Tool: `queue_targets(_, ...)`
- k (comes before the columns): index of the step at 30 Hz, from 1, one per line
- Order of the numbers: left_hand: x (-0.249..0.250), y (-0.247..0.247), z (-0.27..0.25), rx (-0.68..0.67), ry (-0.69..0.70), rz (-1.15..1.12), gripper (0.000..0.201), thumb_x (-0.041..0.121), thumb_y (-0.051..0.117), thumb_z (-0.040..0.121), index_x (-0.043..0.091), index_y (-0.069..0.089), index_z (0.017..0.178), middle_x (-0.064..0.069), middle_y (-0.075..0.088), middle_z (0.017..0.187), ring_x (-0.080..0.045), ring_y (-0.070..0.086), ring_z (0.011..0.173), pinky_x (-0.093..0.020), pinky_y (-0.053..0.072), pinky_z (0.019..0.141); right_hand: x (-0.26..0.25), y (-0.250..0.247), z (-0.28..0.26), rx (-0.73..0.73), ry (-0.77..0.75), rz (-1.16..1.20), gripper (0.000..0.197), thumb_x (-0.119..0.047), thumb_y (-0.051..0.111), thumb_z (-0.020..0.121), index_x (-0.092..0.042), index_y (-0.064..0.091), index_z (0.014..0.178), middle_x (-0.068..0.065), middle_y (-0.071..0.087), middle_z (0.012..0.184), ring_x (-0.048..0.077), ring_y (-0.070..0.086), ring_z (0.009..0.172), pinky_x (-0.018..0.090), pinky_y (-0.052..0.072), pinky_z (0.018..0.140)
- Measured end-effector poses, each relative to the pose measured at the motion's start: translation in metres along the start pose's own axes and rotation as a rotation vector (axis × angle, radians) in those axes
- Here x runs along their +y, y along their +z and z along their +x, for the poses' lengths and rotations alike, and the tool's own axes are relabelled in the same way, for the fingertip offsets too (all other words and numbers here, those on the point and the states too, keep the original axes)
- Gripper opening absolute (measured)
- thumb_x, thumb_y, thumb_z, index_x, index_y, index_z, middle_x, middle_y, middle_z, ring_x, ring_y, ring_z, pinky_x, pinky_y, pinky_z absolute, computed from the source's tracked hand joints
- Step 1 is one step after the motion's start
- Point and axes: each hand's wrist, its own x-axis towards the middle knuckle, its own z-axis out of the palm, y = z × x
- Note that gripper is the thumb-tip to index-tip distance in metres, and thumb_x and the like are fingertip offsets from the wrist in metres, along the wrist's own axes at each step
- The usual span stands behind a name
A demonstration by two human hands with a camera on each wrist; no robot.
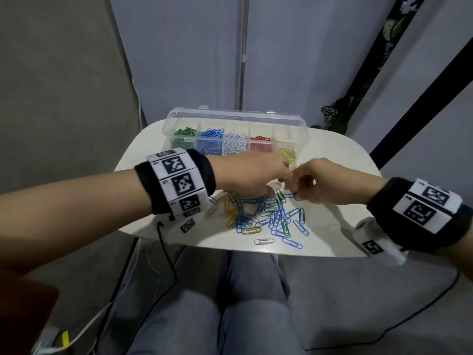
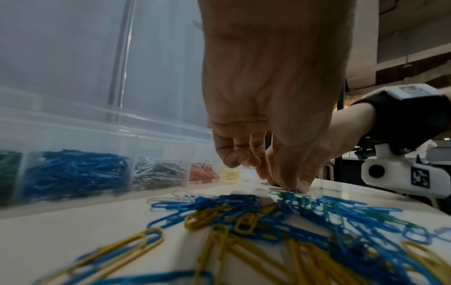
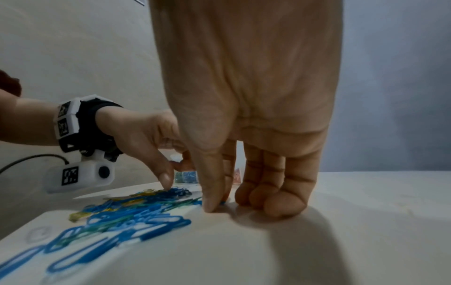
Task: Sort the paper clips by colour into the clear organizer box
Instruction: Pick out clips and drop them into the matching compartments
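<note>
Right hand [image 1: 316, 181]: grip pinched, thumb and forefinger, on one blue plastic-coated wire paper clip [image 1: 289, 195] at the loose multicoloured clip pile's [image 1: 266, 216] far-right edge, on the white counter [image 1: 332, 155]. Left hand [image 1: 252, 172]: fingertips on the pile; hold unclear. Clip judged light, springy, slippery, prone to snag; pinch one end. Clear five-compartment plastic organizer box [image 1: 234, 116]: beyond pile.

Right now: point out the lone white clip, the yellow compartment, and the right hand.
white clip [image 1: 264, 241]: head view, middle of its loop.
yellow compartment [image 1: 287, 154]: head view, on the yellow clips inside.
right hand [image 1: 325, 179]: head view, back of hand.
</note>
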Motion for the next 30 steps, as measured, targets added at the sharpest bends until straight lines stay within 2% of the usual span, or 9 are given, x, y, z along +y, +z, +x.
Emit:
queue_targets(3,0.001,0.004,0.008,-0.024,0.006,-0.009,0.038,0.026,0.066,0.086,0.026,0.056,0.124,0.006,0.051,0.123,-0.015,0.051,0.111,-0.024,0.032,0.071,0.001,-0.002,0.002,-0.04,0.006,0.019,0.013,-0.01,0.073,0.08,-0.019,0.064,0.079,-0.007,0.058,0.057,0.014,0.053,0.053,0.027,0.046,0.06)
queue_targets(6,0.002,0.005,0.012,-0.017,0.0,-0.035,0.032,0.026,0.069,0.084,0.025,0.059,0.115,0.005,0.052,0.118,-0.015,0.051,0.107,-0.025,0.034,0.072,0.001,-0.003,0.003,-0.06,0.002,0.012,0.012,-0.01,0.073,0.079,-0.016,0.066,0.086,-0.006,0.059,0.058,0.013,0.052,0.05,0.026,0.046,0.06)
queue_targets(11,0.002,0.009,0.015,-0.021,-0.029,-0.019,0.014,0.022,0.066,0.085,0.023,0.064,0.099,0.007,0.049,0.099,-0.017,0.053,0.1,-0.024,0.029,0.065,0.003,-0.003,0.007,-0.071,0.039,0.005,0.023,-0.01,0.074,0.078,-0.023,0.057,0.069,-0.003,0.058,0.058,0.011,0.049,0.048,0.02,0.041,0.054)
queue_targets(15,0.0,0.009,0.016,-0.016,-0.033,-0.053,0.01,0.021,0.066,0.085,0.02,0.063,0.094,0.007,0.049,0.093,-0.016,0.052,0.097,-0.024,0.032,0.068,0.003,-0.003,0.008,-0.079,0.057,0.018,0.015,-0.011,0.075,0.077,-0.018,0.062,0.074,-0.002,0.059,0.059,0.008,0.049,0.046,0.019,0.041,0.053)
queue_targets(18,-0.003,0.011,0.018,-0.011,-0.023,-0.094,0.008,0.019,0.068,0.083,0.017,0.064,0.09,0.004,0.055,0.092,-0.018,0.054,0.092,-0.026,0.039,0.072,0.003,-0.003,0.008,-0.079,0.055,0.017,0.014,-0.011,0.075,0.077,-0.017,0.063,0.073,-0.001,0.059,0.058,0.01,0.049,0.047,0.021,0.041,0.055)
queue_targets(21,-0.007,0.01,0.015,0.025,-0.032,-0.174,0.009,0.018,0.069,0.083,0.012,0.066,0.088,0.001,0.061,0.087,-0.01,0.051,0.079,-0.017,0.035,0.067,0.004,-0.003,0.008,-0.08,0.058,0.016,0.013,-0.012,0.075,0.077,-0.017,0.063,0.073,-0.002,0.059,0.057,0.012,0.049,0.048,0.025,0.043,0.058)
queue_targets(25,-0.015,-0.006,-0.002,0.141,-0.137,-0.429,0.006,0.013,0.069,0.084,0.008,0.065,0.085,0.015,0.049,0.064,0.006,0.046,0.055,-0.008,0.032,0.053,0.006,-0.003,0.011,-0.083,0.045,0.012,0.011,-0.014,0.075,0.077,-0.015,0.065,0.075,-0.004,0.059,0.059,0.012,0.05,0.05,0.027,0.045,0.061)
queue_targets(28,-0.029,-0.022,-0.026,0.234,-0.254,-0.561,0.007,0.011,0.072,0.082,0.006,0.067,0.081,0.014,0.054,0.058,0.003,0.045,0.05,-0.013,0.034,0.054,0.008,-0.004,0.013,-0.08,0.042,-0.002,0.013,-0.015,0.076,0.077,-0.019,0.064,0.072,-0.005,0.06,0.061,0.01,0.05,0.051,0.025,0.045,0.06)
queue_targets(30,-0.042,-0.035,-0.046,0.311,-0.357,-0.532,0.006,0.011,0.072,0.082,0.01,0.067,0.079,0.015,0.053,0.048,0.003,0.044,0.045,-0.013,0.033,0.05,0.007,-0.005,0.014,-0.097,0.043,-0.005,0.014,-0.015,0.076,0.076,-0.019,0.064,0.071,-0.005,0.06,0.061,0.007,0.049,0.048,0.021,0.044,0.056)
